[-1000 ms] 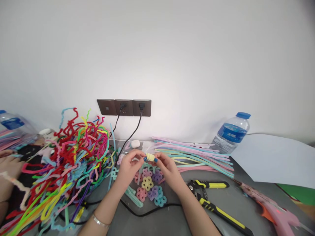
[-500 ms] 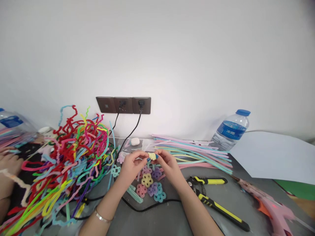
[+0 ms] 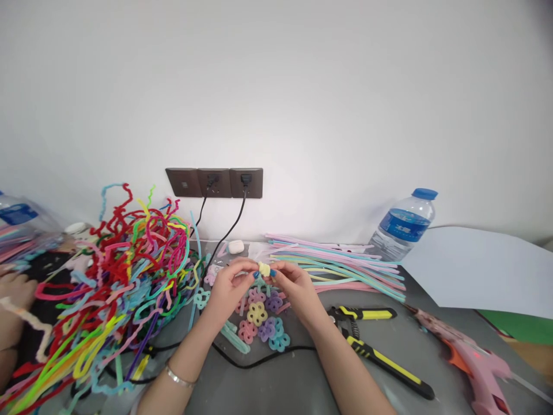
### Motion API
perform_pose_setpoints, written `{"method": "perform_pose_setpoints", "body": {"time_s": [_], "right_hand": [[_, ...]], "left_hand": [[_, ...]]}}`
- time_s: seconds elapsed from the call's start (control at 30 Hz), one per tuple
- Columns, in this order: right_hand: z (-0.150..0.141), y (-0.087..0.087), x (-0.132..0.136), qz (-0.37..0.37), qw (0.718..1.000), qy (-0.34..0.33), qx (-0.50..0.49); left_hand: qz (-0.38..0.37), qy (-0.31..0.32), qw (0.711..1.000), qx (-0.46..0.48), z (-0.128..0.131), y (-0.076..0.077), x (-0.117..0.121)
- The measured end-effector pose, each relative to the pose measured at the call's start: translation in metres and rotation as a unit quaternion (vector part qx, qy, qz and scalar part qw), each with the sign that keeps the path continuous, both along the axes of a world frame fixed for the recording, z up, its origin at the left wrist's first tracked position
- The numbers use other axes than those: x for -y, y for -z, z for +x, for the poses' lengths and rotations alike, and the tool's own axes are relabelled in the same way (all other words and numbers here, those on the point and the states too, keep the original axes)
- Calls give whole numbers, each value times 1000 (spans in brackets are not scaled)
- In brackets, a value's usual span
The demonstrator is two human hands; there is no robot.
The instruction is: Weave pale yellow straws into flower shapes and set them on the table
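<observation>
Between my fingertips is a pale yellow pipe cleaner (image 3: 264,269), bent into a small bunched coil. My left hand (image 3: 234,286) pinches it from the left, while my right hand (image 3: 295,285) grips its right side with thumb and fingers. Fingers cover both ends of the coil. Just below my hands, several pipe-cleaner flowers lie on the grey table: a yellow flower (image 3: 257,313), a pink flower (image 3: 247,332), a purple flower (image 3: 273,301) and a blue flower (image 3: 279,335) among them. Short mint pipe-cleaner pieces (image 3: 235,337) rest near my left forearm.
A tangled heap of coloured pipe cleaners (image 3: 138,276) fills the left. Straight pastel pipe cleaners (image 3: 341,265) lie behind my right hand. Pliers (image 3: 367,340), a pink glue gun (image 3: 470,357) and a water bottle (image 3: 404,225) stand right. Another person's hand (image 3: 16,294) is far left.
The yellow coil has turned between my fingers and looks more compact. Both hands stay close together around it. The whole view has shifted slightly.
</observation>
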State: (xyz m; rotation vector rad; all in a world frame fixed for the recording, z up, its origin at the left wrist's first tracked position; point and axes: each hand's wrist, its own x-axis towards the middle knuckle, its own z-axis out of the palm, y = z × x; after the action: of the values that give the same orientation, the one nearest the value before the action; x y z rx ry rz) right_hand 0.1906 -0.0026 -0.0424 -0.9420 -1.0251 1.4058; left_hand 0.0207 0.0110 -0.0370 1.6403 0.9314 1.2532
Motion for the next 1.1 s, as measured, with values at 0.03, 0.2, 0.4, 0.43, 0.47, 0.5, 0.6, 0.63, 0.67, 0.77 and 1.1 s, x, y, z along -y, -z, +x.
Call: {"method": "perform_pose_setpoints", "body": {"time_s": [0.03,0.2,0.4,0.43,0.47,0.5,0.6,0.63,0.67,0.77,1.1], "right_hand": [[0,1,0,8,1000,2,-9],[0,4,-1,26,999,6,-35],[0,4,-2,46,999,-2,0],[0,4,-2,49,999,0,0],[0,5,-2,51,999,3,0],[0,5,-2,52,999,6,-1],[0,7,-4,52,998,25,-5],[1,8,-4,49,998,34,-8],[1,9,-5,44,998,42,-12],[1,10,-5,32,998,56,-24],[-4,5,-2,87,996,16,27]], "left_hand": [[-12,-2,1000,3,1,-1,1],[-78,-10,997,27,3,-2,2],[-65,-3,998,17,4,-3,3],[-56,-5,998,13,4,-3,4],[-44,-9,999,9,5,-4,4],[-29,-15,999,5,6,-5,5],[16,-33,999,-12,8,-7,7],[26,-36,999,-21,8,-7,8],[34,-38,998,-31,8,-7,8],[39,-40,997,-58,8,-8,9],[-24,-63,998,4,10,-5,7]]}}
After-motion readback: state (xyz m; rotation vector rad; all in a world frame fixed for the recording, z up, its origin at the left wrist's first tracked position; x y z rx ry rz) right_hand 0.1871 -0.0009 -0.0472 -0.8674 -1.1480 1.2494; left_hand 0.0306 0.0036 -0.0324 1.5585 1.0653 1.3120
